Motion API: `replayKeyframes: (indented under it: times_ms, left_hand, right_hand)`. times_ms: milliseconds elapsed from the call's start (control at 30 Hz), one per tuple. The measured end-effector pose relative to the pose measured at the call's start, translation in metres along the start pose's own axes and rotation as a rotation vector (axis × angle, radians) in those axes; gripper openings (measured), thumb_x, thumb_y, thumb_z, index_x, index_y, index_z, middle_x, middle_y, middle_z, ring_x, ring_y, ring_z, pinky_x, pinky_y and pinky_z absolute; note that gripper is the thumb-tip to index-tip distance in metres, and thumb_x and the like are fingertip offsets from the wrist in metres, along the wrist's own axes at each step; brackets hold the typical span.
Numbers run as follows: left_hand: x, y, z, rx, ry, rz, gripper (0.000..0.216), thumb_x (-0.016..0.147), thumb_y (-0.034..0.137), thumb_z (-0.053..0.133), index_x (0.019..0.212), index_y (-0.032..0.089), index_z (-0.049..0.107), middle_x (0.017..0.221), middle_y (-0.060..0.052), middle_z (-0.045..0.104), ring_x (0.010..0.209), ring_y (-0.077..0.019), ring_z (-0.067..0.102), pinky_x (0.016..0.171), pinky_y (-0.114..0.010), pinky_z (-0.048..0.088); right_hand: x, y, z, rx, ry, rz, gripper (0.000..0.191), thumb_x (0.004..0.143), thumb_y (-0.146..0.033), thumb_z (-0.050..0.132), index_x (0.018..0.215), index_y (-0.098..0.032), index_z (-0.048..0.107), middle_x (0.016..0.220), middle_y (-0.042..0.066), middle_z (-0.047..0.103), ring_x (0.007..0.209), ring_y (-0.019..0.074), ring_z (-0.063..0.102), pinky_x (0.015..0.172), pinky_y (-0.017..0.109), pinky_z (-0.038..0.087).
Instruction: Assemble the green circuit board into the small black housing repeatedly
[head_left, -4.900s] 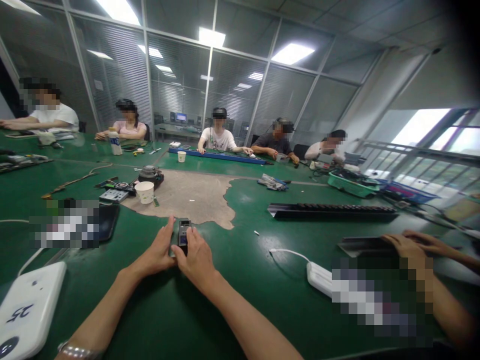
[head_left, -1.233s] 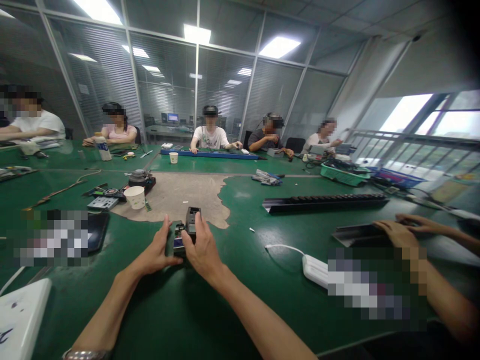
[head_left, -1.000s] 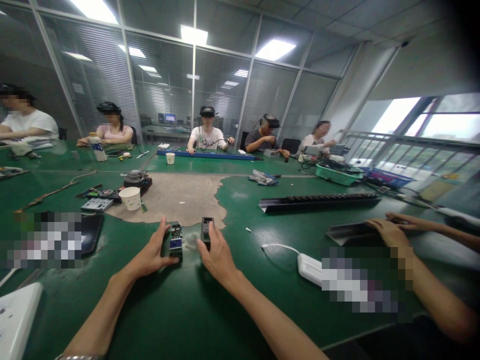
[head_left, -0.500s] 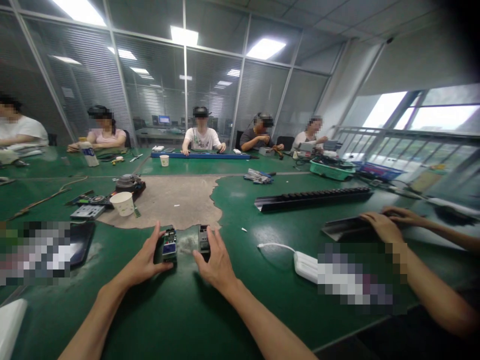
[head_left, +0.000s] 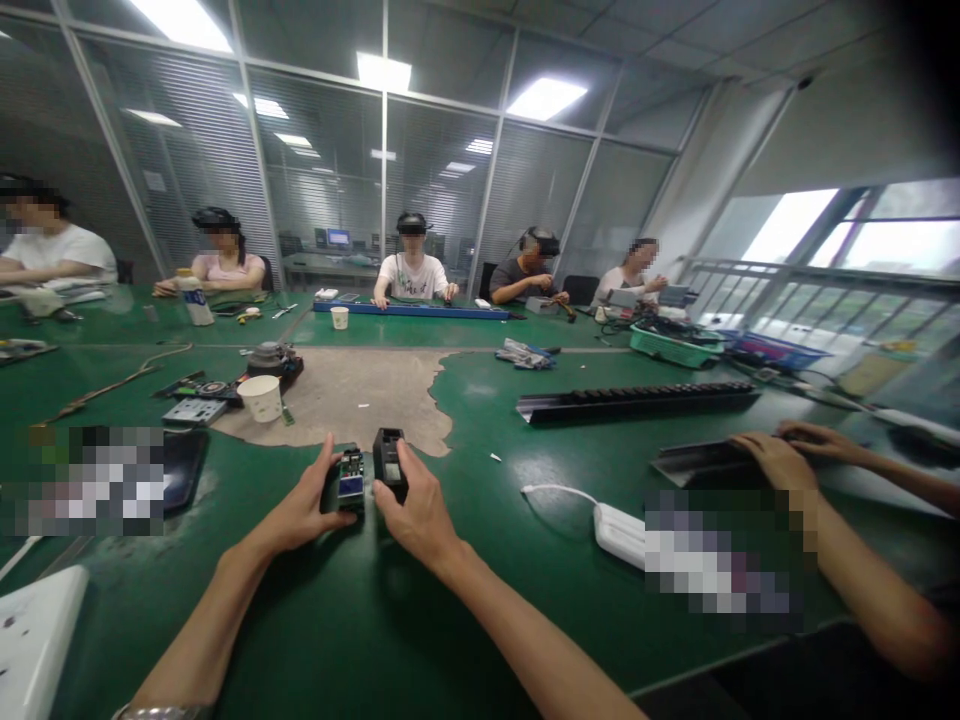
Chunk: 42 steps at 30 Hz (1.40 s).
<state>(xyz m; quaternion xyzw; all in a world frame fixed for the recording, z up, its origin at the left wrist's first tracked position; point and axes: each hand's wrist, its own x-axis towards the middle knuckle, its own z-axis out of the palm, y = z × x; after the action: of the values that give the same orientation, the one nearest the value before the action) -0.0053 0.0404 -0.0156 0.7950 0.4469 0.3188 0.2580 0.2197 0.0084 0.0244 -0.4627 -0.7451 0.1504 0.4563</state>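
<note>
My left hand point(head_left: 304, 505) grips a small electronic module point(head_left: 351, 482) between thumb and fingers. Green circuit board, silver parts and a small blue rectangle show on the module's top. In my right hand point(head_left: 418, 505) is a black box-shaped housing point(head_left: 388, 452), held by the thumb and fingers and tipped so that recesses in its face show. The two pieces are side by side with a narrow gap between them, over the green table point(head_left: 315, 620). My fingers hide the outer sides of both pieces.
Ahead lies a bare brown patch point(head_left: 360, 390) with a paper cup point(head_left: 262, 398) and electronic parts at its left. On the right are a white power bank point(head_left: 619, 535), a black rail point(head_left: 637, 402) and a neighbour's hands point(head_left: 772, 460). Several people sit opposite.
My right hand has brought the black housing leftward, closer to the module, and turned it so more of its face shows. My left hand keeps its hold. The view has shifted slightly.
</note>
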Motion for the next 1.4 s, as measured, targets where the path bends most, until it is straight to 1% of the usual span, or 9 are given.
replayKeyframes:
  times_ms: [100, 200, 400, 567, 667, 833, 967, 1167, 1400]
  left_hand:
    - [0.0, -0.001, 0.0, -0.012, 0.013, 0.011, 0.116, 0.075, 0.035, 0.073, 0.148, 0.022, -0.016, 0.149, -0.019, 0.031, 0.136, -0.0332, 0.031, 0.111, -0.055, 0.022]
    - [-0.001, -0.003, 0.0, -0.029, 0.023, 0.029, 0.116, 0.074, 0.033, 0.073, 0.148, 0.022, -0.017, 0.149, -0.019, 0.029, 0.136, -0.0325, 0.032, 0.11, -0.055, 0.024]
    - [-0.002, -0.008, 0.001, -0.061, 0.027, 0.056, 0.113, 0.075, 0.027, 0.07, 0.148, 0.022, -0.015, 0.152, -0.018, 0.025, 0.138, -0.0307, 0.029, 0.112, -0.053, 0.022]
    - [-0.001, -0.01, 0.003, -0.039, 0.052, 0.082, 0.108, 0.075, 0.023, 0.067, 0.149, 0.021, -0.011, 0.156, -0.018, 0.01, 0.141, -0.0332, 0.02, 0.113, -0.055, 0.017]
    - [0.0, -0.01, 0.003, 0.001, 0.065, 0.105, 0.106, 0.076, 0.02, 0.064, 0.149, 0.019, -0.013, 0.157, -0.019, 0.006, 0.142, -0.034, 0.018, 0.113, -0.056, 0.017]
    - [0.0, -0.007, 0.003, 0.089, 0.039, 0.149, 0.11, 0.072, 0.016, 0.064, 0.148, 0.019, -0.016, 0.157, -0.018, 0.006, 0.142, -0.0362, 0.016, 0.113, -0.057, 0.016]
    - [-0.001, -0.007, 0.003, 0.144, 0.022, 0.154, 0.106, 0.074, 0.015, 0.06, 0.149, 0.022, -0.015, 0.157, -0.016, 0.004, 0.142, -0.0362, 0.016, 0.112, -0.058, 0.018]
    - [-0.002, -0.007, 0.004, 0.17, 0.029, 0.155, 0.108, 0.073, 0.019, 0.062, 0.148, 0.022, -0.016, 0.156, -0.017, 0.009, 0.14, -0.0373, 0.019, 0.111, -0.058, 0.021]
    - [-0.001, -0.013, 0.004, 0.141, 0.031, 0.141, 0.105, 0.075, 0.018, 0.061, 0.149, 0.019, -0.013, 0.156, -0.018, 0.01, 0.14, -0.037, 0.02, 0.111, -0.057, 0.02]
  right_hand:
    - [0.009, -0.019, 0.013, 0.037, -0.019, -0.018, 0.062, 0.084, -0.028, 0.053, 0.14, -0.01, 0.037, 0.138, 0.015, 0.048, 0.128, 0.0244, 0.044, 0.107, 0.04, 0.036]
    - [0.014, -0.027, 0.028, 0.016, -0.04, 0.003, 0.061, 0.082, -0.028, 0.054, 0.138, -0.008, 0.039, 0.133, 0.016, 0.051, 0.123, 0.0256, 0.049, 0.104, 0.038, 0.039]
    - [0.019, -0.032, 0.044, -0.071, -0.072, 0.03, 0.061, 0.082, -0.029, 0.053, 0.138, -0.01, 0.037, 0.129, 0.017, 0.052, 0.117, 0.0274, 0.051, 0.099, 0.04, 0.042]
    - [0.023, -0.036, 0.051, -0.152, -0.135, 0.071, 0.061, 0.08, -0.032, 0.054, 0.135, -0.01, 0.038, 0.122, 0.019, 0.053, 0.108, 0.0287, 0.055, 0.092, 0.042, 0.046]
    - [0.02, -0.032, 0.055, -0.19, -0.179, 0.098, 0.058, 0.079, -0.031, 0.054, 0.131, -0.01, 0.041, 0.118, 0.019, 0.054, 0.102, 0.0288, 0.057, 0.089, 0.042, 0.047]
    - [0.007, -0.026, 0.057, -0.217, -0.2, 0.1, 0.064, 0.081, -0.036, 0.056, 0.136, -0.008, 0.038, 0.127, 0.022, 0.049, 0.113, 0.0318, 0.053, 0.095, 0.043, 0.043]
    - [-0.001, -0.028, 0.058, -0.241, -0.22, 0.104, 0.073, 0.079, -0.035, 0.059, 0.141, -0.008, 0.031, 0.137, 0.024, 0.04, 0.123, 0.0342, 0.045, 0.099, 0.046, 0.04]
    - [-0.006, -0.027, 0.06, -0.209, -0.182, 0.103, 0.071, 0.083, -0.034, 0.056, 0.144, -0.013, 0.026, 0.129, 0.02, 0.048, 0.114, 0.0313, 0.051, 0.093, 0.045, 0.045]
    - [-0.006, -0.023, 0.061, -0.157, -0.147, 0.079, 0.072, 0.081, -0.033, 0.057, 0.142, -0.007, 0.028, 0.132, 0.023, 0.045, 0.121, 0.0319, 0.047, 0.098, 0.045, 0.043]
